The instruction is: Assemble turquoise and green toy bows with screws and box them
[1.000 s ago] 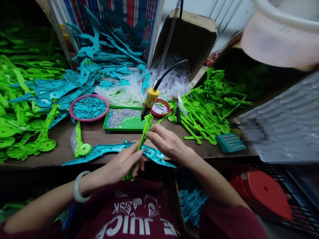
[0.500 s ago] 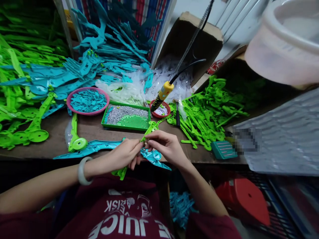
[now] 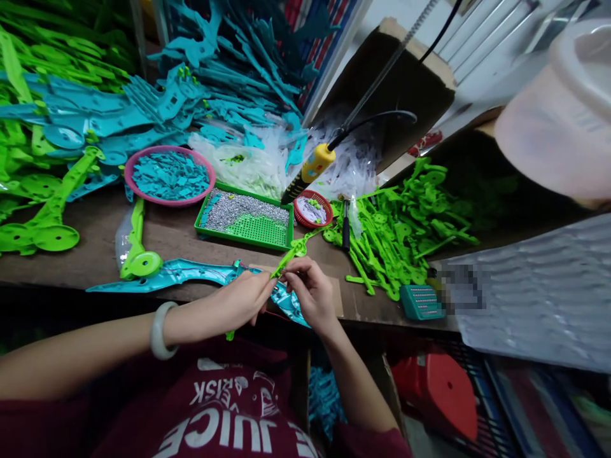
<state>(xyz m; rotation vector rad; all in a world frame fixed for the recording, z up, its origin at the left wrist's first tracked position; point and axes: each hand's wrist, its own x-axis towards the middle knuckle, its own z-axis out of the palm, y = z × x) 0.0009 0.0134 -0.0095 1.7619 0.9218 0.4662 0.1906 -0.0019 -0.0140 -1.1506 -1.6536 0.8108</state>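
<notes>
My left hand (image 3: 245, 294) is closed around a long lime-green plastic part (image 3: 289, 256), whose upper end sticks out past the fingers toward the screw tray. My right hand (image 3: 310, 289) meets it there, thumb and fingertips pinched at the green part's edge; anything small between those fingertips is hidden. Beneath both hands a long blue plastic part (image 3: 186, 272) lies along the table's front edge, its right end partly covered by the hands. Thin wires run along it.
A green tray (image 3: 244, 240) of small metal pieces, a pink bowl (image 3: 213, 184) of blue pieces and a red basket (image 3: 329, 216) stand behind. A yellow electric screwdriver (image 3: 317, 162) hangs above. Green parts (image 3: 382, 235) are heaped right, near a black-handled tool (image 3: 345, 232).
My view has shifted slightly. Both hands stay together at the green part, and the right hand's fingers are drawn in closer.
</notes>
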